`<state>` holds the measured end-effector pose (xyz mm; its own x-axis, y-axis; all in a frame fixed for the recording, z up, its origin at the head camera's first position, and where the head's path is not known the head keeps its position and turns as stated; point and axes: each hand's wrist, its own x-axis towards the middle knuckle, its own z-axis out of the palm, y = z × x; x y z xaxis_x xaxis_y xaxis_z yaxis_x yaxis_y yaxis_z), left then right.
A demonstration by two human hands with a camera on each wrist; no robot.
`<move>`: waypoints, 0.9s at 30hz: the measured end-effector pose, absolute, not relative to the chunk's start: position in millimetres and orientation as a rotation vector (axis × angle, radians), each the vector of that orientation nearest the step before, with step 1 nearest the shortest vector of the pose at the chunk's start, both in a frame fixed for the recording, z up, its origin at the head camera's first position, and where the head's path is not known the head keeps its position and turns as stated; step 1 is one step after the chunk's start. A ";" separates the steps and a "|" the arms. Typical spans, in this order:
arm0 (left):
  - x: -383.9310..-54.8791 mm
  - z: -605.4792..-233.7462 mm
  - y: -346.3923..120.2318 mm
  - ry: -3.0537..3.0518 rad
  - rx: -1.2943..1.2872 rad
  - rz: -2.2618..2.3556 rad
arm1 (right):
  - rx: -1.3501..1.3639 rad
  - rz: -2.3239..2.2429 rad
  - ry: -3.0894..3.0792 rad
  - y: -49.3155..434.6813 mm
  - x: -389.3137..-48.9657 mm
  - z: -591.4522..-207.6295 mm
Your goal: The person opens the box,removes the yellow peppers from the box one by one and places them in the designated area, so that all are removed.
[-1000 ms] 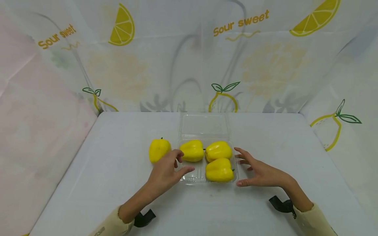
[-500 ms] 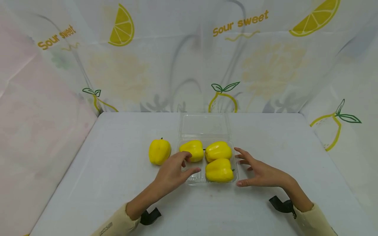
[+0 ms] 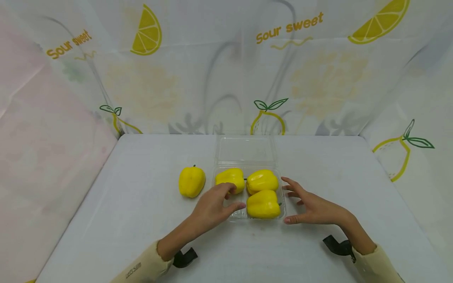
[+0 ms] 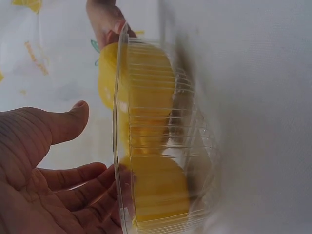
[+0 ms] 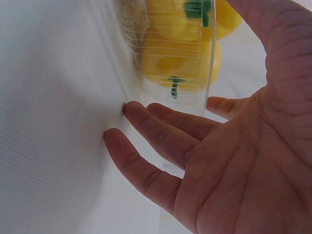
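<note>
A clear plastic clamshell box (image 3: 240,214) sits on the table with its lid (image 3: 245,150) folded back. Inside are yellow bell peppers: one at back left (image 3: 228,175), one at back right (image 3: 262,181) and one at front right (image 3: 263,205). Another yellow bell pepper (image 3: 191,182) stands on the table left of the box. My left hand (image 3: 212,206) hovers over the box's front left part, fingers loosely bent, holding nothing; its fingers hide part of the back left pepper. Beside the box's right wall is my right hand (image 3: 315,206), fingers spread, its fingertips by the tabletop in the right wrist view.
A white cloth covers the table (image 3: 141,196). Printed curtains with lemons (image 3: 267,122) hang behind it and at both sides. Black wrist mounts (image 3: 185,257) show below both wrists.
My left hand has moved right, from beside the loose pepper to over the box's front left part. The right hand and all the peppers look unmoved.
</note>
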<state>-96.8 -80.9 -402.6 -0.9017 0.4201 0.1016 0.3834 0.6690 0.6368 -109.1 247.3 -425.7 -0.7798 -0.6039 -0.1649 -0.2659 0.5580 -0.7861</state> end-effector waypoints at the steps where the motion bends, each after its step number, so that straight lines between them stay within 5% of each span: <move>1: -96.9 -402.5 -80.4 2.813 0.682 1.054 | -0.704 -1.099 2.375 247.1 -109.0 -425.5; 27: -94.9 -408.0 -59.5 2.737 0.769 0.993 | -0.711 -1.090 2.388 247.2 -109.1 -426.1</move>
